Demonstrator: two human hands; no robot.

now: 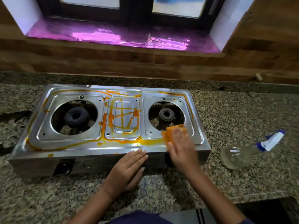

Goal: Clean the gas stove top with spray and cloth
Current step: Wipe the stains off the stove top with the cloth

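We see a steel gas stove (90, 143) sitting on a speckled granite counter (242, 113), its long side facing us. Orange streaks (123, 117) cover the middle panel and run along the rim at 9, 12 and 6 o'clock of the top. The left burner (77, 116) sits at 9 o'clock of the stove, the right burner (166, 114) at 3 o'clock; both openings are bare of pan supports.

Our right hand (181, 147) lies flat, palm down, pressing an orange cloth (174, 131) onto the stove top at about 5 o'clock of the right burner. The fingers are spread over the cloth rather than clenched around it, and the cloth's far edge pokes out past the fingertips.

Our left hand (127, 168) rests open on the stove's front edge at 6 o'clock, fingers together and stretched flat, holding nothing. The two hands are near each other but not touching.

The spray bottle (242, 152) lies on its side on the counter at 3 o'clock of the stove, well clear of both hands, its white and blue nozzle (273, 140) pointing toward 2 o'clock.

Behind the stove, at 12 o'clock, a wooden wall (145, 63) rises to a window sill (123, 38) lined with shiny purple foil.
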